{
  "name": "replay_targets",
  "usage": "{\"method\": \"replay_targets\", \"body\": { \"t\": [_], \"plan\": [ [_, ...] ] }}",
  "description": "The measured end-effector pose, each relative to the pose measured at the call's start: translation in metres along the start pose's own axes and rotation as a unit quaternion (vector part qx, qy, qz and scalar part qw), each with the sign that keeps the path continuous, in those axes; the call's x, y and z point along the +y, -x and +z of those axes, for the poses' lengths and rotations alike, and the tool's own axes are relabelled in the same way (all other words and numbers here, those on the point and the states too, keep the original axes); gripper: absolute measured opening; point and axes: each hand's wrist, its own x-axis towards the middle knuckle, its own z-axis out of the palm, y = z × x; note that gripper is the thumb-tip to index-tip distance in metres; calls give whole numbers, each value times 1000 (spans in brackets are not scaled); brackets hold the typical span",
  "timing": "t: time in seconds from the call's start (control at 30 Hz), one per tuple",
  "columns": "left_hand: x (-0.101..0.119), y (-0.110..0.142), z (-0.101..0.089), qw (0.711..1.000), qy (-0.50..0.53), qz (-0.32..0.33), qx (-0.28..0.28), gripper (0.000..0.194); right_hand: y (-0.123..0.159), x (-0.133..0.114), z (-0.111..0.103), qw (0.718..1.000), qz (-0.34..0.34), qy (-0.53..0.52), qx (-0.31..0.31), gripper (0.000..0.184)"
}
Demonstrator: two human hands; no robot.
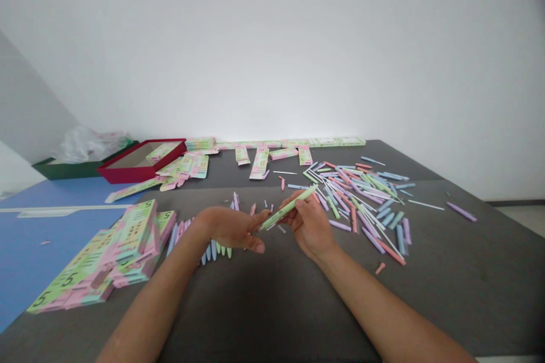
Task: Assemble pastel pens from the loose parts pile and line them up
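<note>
light-green pen (286,209) | slim, dark marking on barrel | tilted, right end higher | between the hands (313,228)

I count one left hand (236,231), one right hand (313,228), one held green pen (289,208), one red tray (128,174), one dark green tray (63,170) and one plastic bag (91,146). The heaped pens (353,219) number dozens, too tangled to tally; the stacked cartons (134,232), several, partly hidden.

Black "5" on several stacked cartons (128,241) at left; other carton lettering, marks on green pen (289,208) too small to read.
</note>
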Motion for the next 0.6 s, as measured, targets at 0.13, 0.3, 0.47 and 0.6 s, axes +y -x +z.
{"method": "replay_targets", "body": {
  "t": [0.13, 0.3, 0.47, 0.6],
  "plan": [
    [0, 3, 0, 998, 50, -19, -31, 87, -8, -7, -6, 999, -8, 5, 39, 22],
    [-2, 15, -4, 997, 38, -69, -25, 85, -21, -13, -27, 990, -61, 73, 106, 19],
    [-5, 36, -9, 994, 13, -102, -25, 90, -23, 0, -45, 962, -102, 242, 77, 15],
    [-2, 51, -10, 991, 11, -132, -15, 92, -14, 21, -30, 899, -94, 424, -54, 17]
  ]
}}
